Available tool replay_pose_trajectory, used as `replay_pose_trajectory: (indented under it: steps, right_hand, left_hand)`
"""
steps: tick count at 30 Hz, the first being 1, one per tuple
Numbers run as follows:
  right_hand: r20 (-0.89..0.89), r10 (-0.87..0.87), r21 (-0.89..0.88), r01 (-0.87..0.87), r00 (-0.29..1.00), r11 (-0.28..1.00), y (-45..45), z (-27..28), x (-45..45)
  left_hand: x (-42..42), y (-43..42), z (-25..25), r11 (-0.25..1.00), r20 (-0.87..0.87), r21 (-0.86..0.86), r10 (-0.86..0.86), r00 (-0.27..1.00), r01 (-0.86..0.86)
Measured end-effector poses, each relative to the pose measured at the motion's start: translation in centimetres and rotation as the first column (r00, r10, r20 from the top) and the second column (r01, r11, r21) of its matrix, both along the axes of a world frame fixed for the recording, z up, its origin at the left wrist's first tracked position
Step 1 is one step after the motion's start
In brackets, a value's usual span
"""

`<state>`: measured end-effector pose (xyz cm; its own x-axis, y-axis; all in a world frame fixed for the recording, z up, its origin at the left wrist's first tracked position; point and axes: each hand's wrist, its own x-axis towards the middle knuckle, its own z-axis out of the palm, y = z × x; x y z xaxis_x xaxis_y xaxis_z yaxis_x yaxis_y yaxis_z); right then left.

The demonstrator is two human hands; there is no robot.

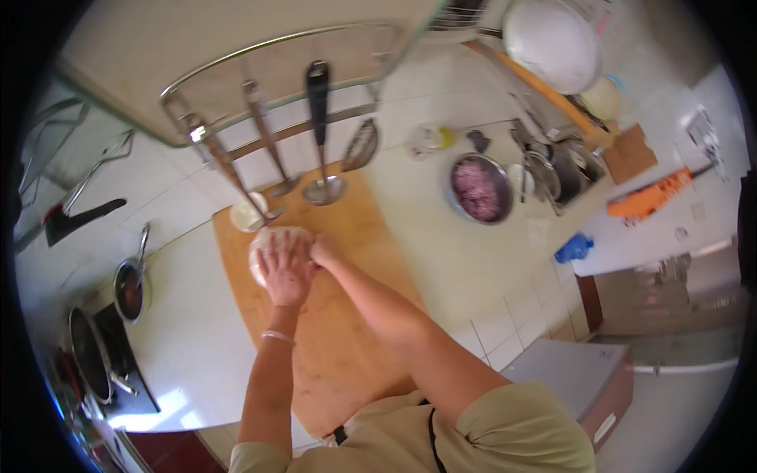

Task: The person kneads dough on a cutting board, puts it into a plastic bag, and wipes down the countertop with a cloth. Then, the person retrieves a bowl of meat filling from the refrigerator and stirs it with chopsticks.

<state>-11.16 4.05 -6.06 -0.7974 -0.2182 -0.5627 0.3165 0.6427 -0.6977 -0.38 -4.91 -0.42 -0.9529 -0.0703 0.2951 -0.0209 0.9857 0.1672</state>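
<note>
A pale, rounded lump that looks like dough (259, 266) lies on the wooden board (347, 331) near its far left end. Spread flat over its top is my left hand (285, 272), fingers apart, with a light bracelet at the wrist. My right hand (322, 251) is closed against the lump's right edge, beside my left hand; its fingertips are partly hidden. Just beyond the lump stands a small pale bowl (247, 213). Both hands cover much of the lump.
Ladles and a skimmer (361, 145) hang from a rail above the board. Right of it stands a metal bowl (479, 188) of chopped purplish food, near a sink area (579, 169). Pans (89, 355) sit on the left. An orange cloth (650, 195) lies far right.
</note>
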Motion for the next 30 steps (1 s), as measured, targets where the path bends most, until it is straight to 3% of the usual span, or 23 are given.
replay_pose_trajectory:
  steps: [1, 2, 4, 6, 8, 10, 12, 13, 14, 15, 16, 17, 18, 21, 23, 26, 28, 30]
  right_hand:
    - [-0.126, 0.045, 0.063, -0.038, 0.991, 0.997, 1.1, -0.3, 0.5]
    - [-0.136, 0.015, 0.073, -0.005, 0.991, 0.997, 2.9, -0.2, 1.5]
    - [-0.572, 0.001, 0.024, 0.016, 0.820, 1.000, 6.2, 0.3, 4.3]
    - [-0.500, -0.050, -0.119, -0.011, 0.864, 0.993, 11.7, 0.9, 7.2]
    - [-0.424, -0.007, -0.030, -0.006, 0.906, 1.000, 18.7, 1.7, 10.0]
    - [-0.490, 0.039, 0.164, 0.049, 0.871, 0.985, 26.4, 3.2, 12.1]
    - [-0.592, -0.093, 0.164, 0.233, 0.800, 0.959, 36.1, -2.6, 12.1]
    - [-0.651, 0.026, 0.357, 0.276, 0.759, 0.892, 40.1, -2.1, 11.6]
    - [-0.539, -0.227, 0.289, 0.432, 0.811, 0.854, 43.7, -0.9, 10.4]
    - [-0.568, -0.079, 0.504, 0.422, 0.819, 0.753, 48.6, -3.2, 8.5]
    - [-0.559, -0.164, 0.493, 0.485, 0.813, 0.723, 52.9, -4.9, 6.3]
    - [-0.522, -0.180, 0.568, 0.498, 0.833, 0.655, 55.1, -3.4, 4.7]
    - [-0.559, -0.256, 0.493, 0.565, 0.788, 0.662, 58.3, -4.1, 2.5]
    - [-0.615, -0.188, 0.457, 0.540, 0.766, 0.706, 65.5, -5.8, -4.0]
    - [-0.615, -0.106, 0.481, 0.478, 0.781, 0.735, 67.0, -7.9, -6.8]
    - [-0.564, -0.153, 0.452, 0.459, 0.811, 0.765, 64.9, -8.5, -6.7]
    - [-0.667, 0.194, 0.609, 0.376, 0.719, 0.698, 59.5, -10.2, -3.9]
    - [-0.792, 0.332, 0.485, 0.197, 0.512, 0.852, 52.5, -11.0, -0.1]
  left_hand:
    - [-0.1, 0.1, -0.4, 1.000, -0.003, -0.014, 0.001, 1.000, -0.001]
    - [-0.1, 0.3, -1.0, 1.000, -0.002, -0.031, 0.005, 1.000, -0.005]
    - [-0.1, 0.9, -0.2, 0.996, 0.059, -0.076, 0.042, 0.997, -0.037]
    - [-0.5, 1.1, -0.4, 0.996, 0.074, -0.080, 0.048, 0.996, -0.042]
    - [-0.9, 1.1, -0.4, 0.995, 0.082, -0.084, 0.065, 0.995, -0.058]
    - [-1.1, 1.0, 0.6, 0.997, 0.098, -0.076, 0.028, 0.995, -0.020]
    - [-0.4, 1.3, 1.3, 0.997, 0.124, -0.072, 0.023, 0.992, -0.014]
    - [0.3, 1.5, 1.4, 0.999, 0.038, 0.050, -0.020, 0.999, 0.018]
    - [1.4, 1.6, 1.6, 0.985, -0.048, 0.166, -0.046, 0.998, 0.053]
    - [3.6, 2.9, 3.2, 0.982, -0.100, 0.168, -0.065, 0.993, 0.081]
    - [6.0, 3.6, 3.6, 0.987, -0.085, 0.155, -0.034, 0.996, 0.046]
    - [8.7, 4.6, 3.5, 0.938, -0.082, 0.331, -0.075, 0.994, 0.099]
    - [11.4, 5.5, 3.3, 0.855, -0.096, 0.498, -0.111, 0.989, 0.144]
    - [20.9, 8.1, 2.5, 0.855, 0.125, 0.517, -0.015, 0.992, -0.052]
    - [27.9, 9.4, 0.9, 0.821, 0.241, 0.522, 0.119, 0.963, -0.232]
    - [36.2, 11.9, 0.7, 0.784, 0.344, 0.448, 0.293, 0.892, -0.430]
    - [38.9, 13.3, 1.6, 0.749, 0.398, 0.382, 0.396, 0.828, -0.541]
    - [41.2, 15.3, 1.8, 0.723, 0.427, 0.317, 0.468, 0.773, -0.613]
